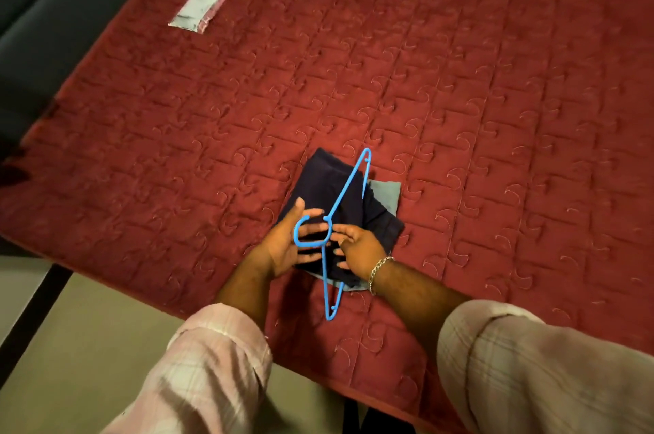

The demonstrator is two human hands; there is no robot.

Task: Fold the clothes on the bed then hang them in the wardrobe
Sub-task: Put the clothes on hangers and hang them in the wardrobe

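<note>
Here, in the head view, a blue hanger (348, 207) is hovering edge-on over a folded dark garment (329, 186) that is lying on a light blue garment (385, 191) near the front edge of the red quilted bed (460, 80). The risk, as I judge it, is that the hanger is slipping or twisting while passing between the hands, or that its lower arm is snagging the folded stack and pulling the folds apart. The right hand (361, 248) is pinching the hanger just below its hook with thumb and forefinger, the other fingers spread loosely. The left hand (288, 244) is lying open, palm up, fingers straight inside and behind the hook loop, supporting rather than clasping it. A small plastic packet (200, 9) is lying far up the bed.
</note>
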